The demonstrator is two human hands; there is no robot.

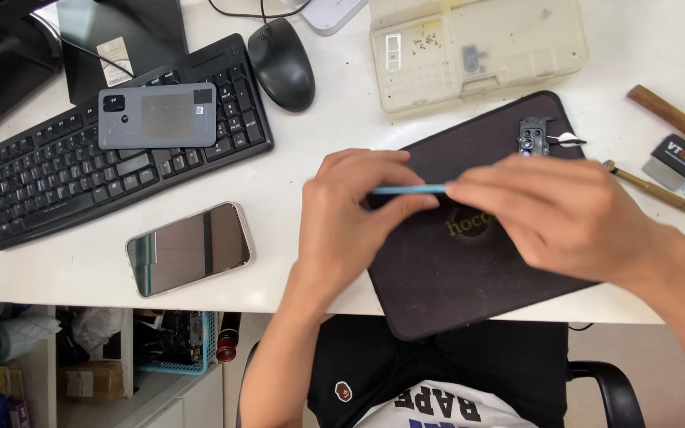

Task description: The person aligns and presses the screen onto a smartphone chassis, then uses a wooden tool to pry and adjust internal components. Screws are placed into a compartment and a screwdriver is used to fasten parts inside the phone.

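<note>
Left hand (350,210) and right hand (549,210) are each pinching an end of a thin blue stick (408,189), holding it level above the dark mat (453,277), steadied from both sides.

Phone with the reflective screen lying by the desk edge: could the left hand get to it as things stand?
Probably yes. The phone lies flat on the white desk beside the left hand, with nothing between them. The hand would first have to let go of the thin blue tool it pinches.
</note>
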